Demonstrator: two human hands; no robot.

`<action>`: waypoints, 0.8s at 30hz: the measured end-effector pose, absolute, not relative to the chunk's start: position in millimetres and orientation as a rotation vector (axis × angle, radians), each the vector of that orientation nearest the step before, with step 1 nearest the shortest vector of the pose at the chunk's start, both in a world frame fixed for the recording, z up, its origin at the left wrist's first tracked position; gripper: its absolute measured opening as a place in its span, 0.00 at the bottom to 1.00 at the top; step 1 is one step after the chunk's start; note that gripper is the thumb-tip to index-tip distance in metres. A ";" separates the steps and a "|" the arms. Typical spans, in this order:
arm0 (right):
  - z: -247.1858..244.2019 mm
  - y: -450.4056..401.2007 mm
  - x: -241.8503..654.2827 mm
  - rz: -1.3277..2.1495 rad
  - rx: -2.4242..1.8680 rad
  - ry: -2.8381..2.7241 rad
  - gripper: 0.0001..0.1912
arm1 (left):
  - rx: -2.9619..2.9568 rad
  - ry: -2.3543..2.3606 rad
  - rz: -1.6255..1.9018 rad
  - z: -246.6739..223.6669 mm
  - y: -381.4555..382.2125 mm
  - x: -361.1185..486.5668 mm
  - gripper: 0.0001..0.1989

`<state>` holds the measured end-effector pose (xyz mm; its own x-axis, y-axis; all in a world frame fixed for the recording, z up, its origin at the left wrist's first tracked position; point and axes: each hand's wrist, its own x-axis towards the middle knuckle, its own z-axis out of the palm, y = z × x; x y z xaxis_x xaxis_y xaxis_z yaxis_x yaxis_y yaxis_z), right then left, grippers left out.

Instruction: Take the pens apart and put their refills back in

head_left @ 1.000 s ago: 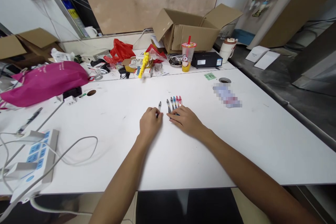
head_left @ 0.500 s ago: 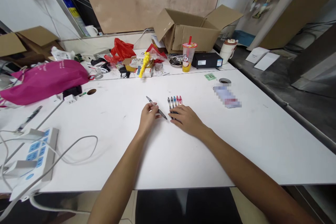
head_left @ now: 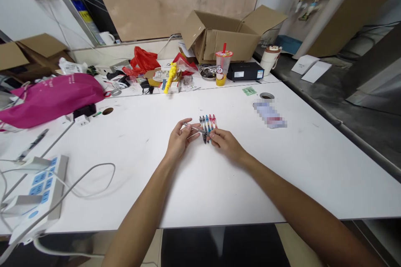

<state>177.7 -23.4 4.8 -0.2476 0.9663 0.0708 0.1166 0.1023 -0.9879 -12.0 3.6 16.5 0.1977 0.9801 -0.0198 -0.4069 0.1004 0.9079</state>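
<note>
A slim pen (head_left: 196, 129) is held slantwise between my two hands, over the left part of a row of pens. My left hand (head_left: 178, 141) grips its upper left end with thumb and index finger, the other fingers spread loosely beneath. My right hand (head_left: 228, 144) pinches its lower right end between thumb and fingers. Under them, several click pens (head_left: 207, 122) lie side by side on the white table (head_left: 200, 187), with dark tops at the left, a blue one in the middle and red ones at the right. The held pen and my right fingers partly cover their lower ends.
At the left are a power strip (head_left: 46, 187) with cables, another pen (head_left: 33, 145) and a magenta bag (head_left: 59, 96). Along the back stand a drink cup (head_left: 222, 69), a black box (head_left: 246, 71) and an open carton (head_left: 228, 41). A tape roll (head_left: 267, 96) lies at the right.
My right hand has come off the row of pens and now pinches one end of the held pen. That pen has moved right and lies flatter, over the row.
</note>
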 end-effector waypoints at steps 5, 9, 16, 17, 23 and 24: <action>9.3 -25.0 179.4 1.660 -0.985 -1.526 0.21 | 0.960 0.748 1.163 17.2 1.9 -11.0 0.20; 8.6 -30.8 179.3 1.193 -1.193 -1.786 0.13 | 0.945 0.813 1.217 13.8 0.7 -7.6 0.18; 12.1 -31.6 184.2 0.939 -1.287 -1.765 0.15 | 1.289 0.991 1.197 6.9 -0.7 -7.4 0.20; 12.2 -30.1 185.8 0.947 -1.269 -1.685 0.16 | 1.451 1.012 1.174 5.1 -1.3 -8.4 0.22; 10.1 -23.2 193.3 0.909 -1.215 -1.541 0.17 | 2.200 1.060 0.918 -9.5 -1.9 -13.6 0.36; 9.9 -23.3 193.3 0.916 -1.213 -1.553 0.18 | 2.218 1.065 0.904 -10.8 -1.5 -13.9 0.37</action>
<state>193.3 -23.3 9.9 -0.0786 0.9723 0.2203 0.2777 0.2336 -0.9318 -13.9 -1.5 -10.8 0.4694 0.8136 0.3432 0.4704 -0.5593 0.6826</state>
